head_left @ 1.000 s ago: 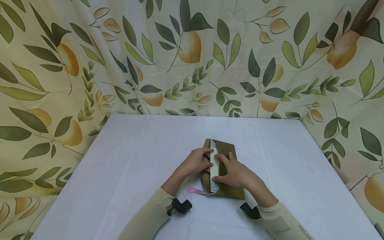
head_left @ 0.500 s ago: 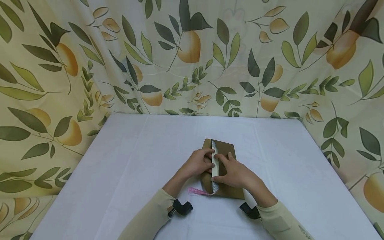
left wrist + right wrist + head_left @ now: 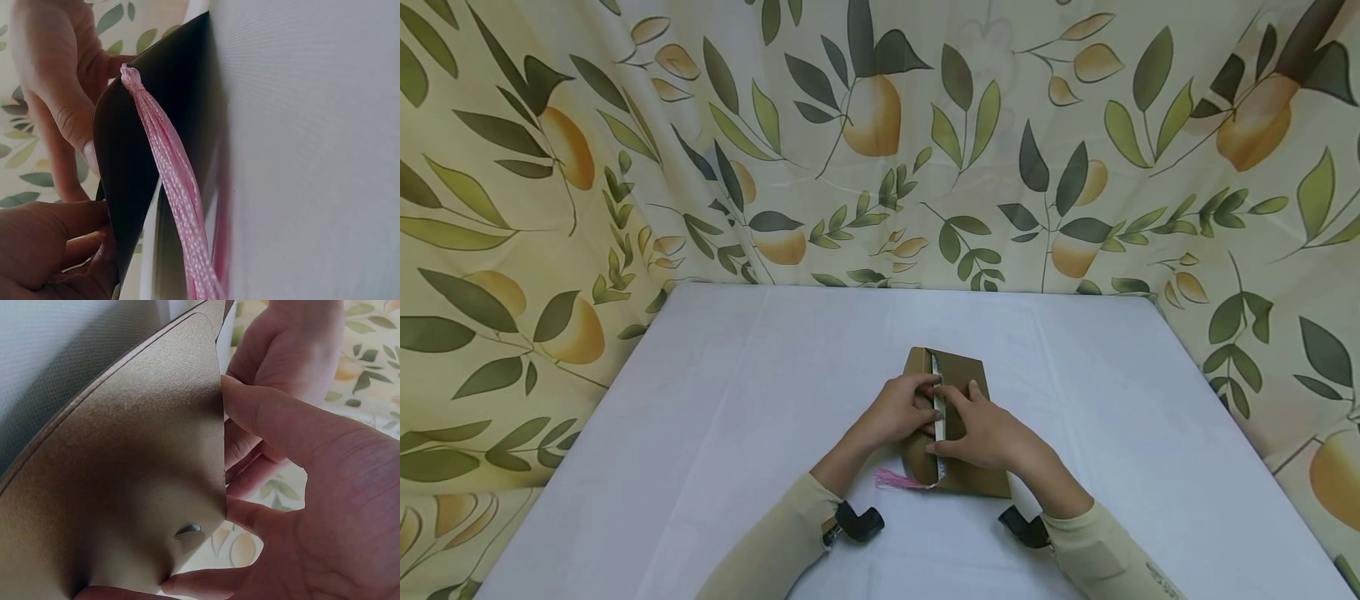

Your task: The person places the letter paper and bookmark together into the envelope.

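A gold-brown card folder (image 3: 967, 367) lies on the white table, its two flaps meeting along a lengthwise gap. A narrow pale strip with a patterned end (image 3: 940, 427) shows in that gap. From its near end hangs a pink tassel (image 3: 898, 480), large in the left wrist view. My left hand (image 3: 893, 410) pinches the left flap's edge. My right hand (image 3: 988, 429) holds the right flap's edge between thumb and fingers; in the right wrist view, fingertips press dents into the brown card (image 3: 125, 444) near a small slit. What lies inside is mostly hidden.
A white cloth covers the table (image 3: 760, 367). Behind and on both sides hangs a curtain (image 3: 872, 208) printed with leaves and fruit. Black wrist mounts (image 3: 860, 522) sit at the sleeve cuffs near the table surface.
The pale strip in the gap has become narrower as the left flap's edge came rightward. My left hand and the tassel moved slightly right; the right hand stayed nearly still.
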{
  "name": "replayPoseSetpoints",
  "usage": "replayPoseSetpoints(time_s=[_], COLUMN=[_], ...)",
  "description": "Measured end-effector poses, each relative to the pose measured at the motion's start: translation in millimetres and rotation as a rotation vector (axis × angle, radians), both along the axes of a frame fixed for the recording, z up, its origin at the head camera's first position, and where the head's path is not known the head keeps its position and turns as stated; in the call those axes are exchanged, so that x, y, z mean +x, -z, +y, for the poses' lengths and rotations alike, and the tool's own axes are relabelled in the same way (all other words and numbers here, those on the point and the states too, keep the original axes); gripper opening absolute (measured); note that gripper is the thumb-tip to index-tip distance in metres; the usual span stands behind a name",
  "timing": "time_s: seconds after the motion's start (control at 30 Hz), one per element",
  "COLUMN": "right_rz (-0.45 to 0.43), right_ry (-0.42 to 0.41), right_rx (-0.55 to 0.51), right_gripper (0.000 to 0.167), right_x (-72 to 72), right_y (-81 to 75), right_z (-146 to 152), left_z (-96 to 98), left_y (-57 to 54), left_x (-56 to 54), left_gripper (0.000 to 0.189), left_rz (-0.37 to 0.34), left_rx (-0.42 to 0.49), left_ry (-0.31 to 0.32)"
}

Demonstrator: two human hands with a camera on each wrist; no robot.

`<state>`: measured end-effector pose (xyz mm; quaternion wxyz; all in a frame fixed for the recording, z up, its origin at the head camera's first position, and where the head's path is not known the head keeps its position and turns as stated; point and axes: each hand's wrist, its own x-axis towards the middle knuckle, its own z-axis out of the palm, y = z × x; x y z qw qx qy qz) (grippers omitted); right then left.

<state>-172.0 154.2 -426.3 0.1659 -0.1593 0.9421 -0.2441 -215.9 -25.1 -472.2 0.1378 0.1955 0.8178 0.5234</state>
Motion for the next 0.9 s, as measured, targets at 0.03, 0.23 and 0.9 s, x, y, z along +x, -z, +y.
replayPoseSetpoints(time_s=[0.03, 0.23, 0.9], right_rz=[0.0, 0.006, 0.016], right_ry=[0.0, 0.003, 0.04], right_rx=[0.0, 0.003, 0.055], right_gripper=[0.089, 0.088, 0.086], right_x=[-0.1, -0.5, 1.2], right_y=[0.1, 1.1, 1.8], right_z=[-0.1, -0.8, -6.3], left_z=[-0.1, 0.1, -2.2], left_y=[0.1, 1.4, -2.2], left_x=[0.1, -0.1, -1.6], left_gripper=[0.055, 0.055, 0.055], left_rz=[0.003, 0.011, -0.013], left_rx=[-0.002, -0.002, 0.026], left_ry=[0.002, 0.01, -0.039])
